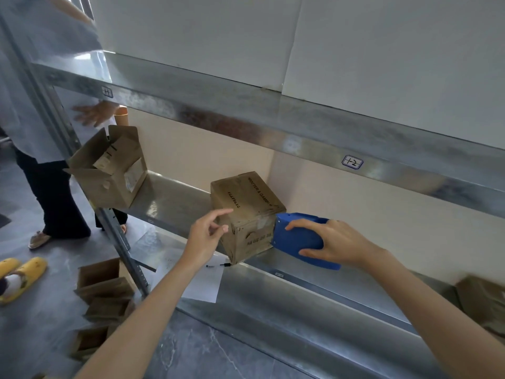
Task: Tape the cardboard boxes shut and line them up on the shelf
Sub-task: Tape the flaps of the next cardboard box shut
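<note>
A closed brown cardboard box [246, 214] with black print sits tilted on the metal shelf [175, 198], one corner over the front edge. My right hand [336, 242] grips a blue tape dispenser [297, 239] pressed against the box's right side. My left hand [207, 236] hovers at the box's left face, index finger stretched toward it, other fingers loosely bent, holding nothing. An open box [112, 170] with raised flaps stands at the shelf's left end.
Another person [41, 105] stands at the left by the shelf upright, a hand near the open box. Several flattened or open boxes [103, 296] lie on the floor below. A sheet of paper [207, 280] hangs off the shelf. Another box [483, 302] sits far right.
</note>
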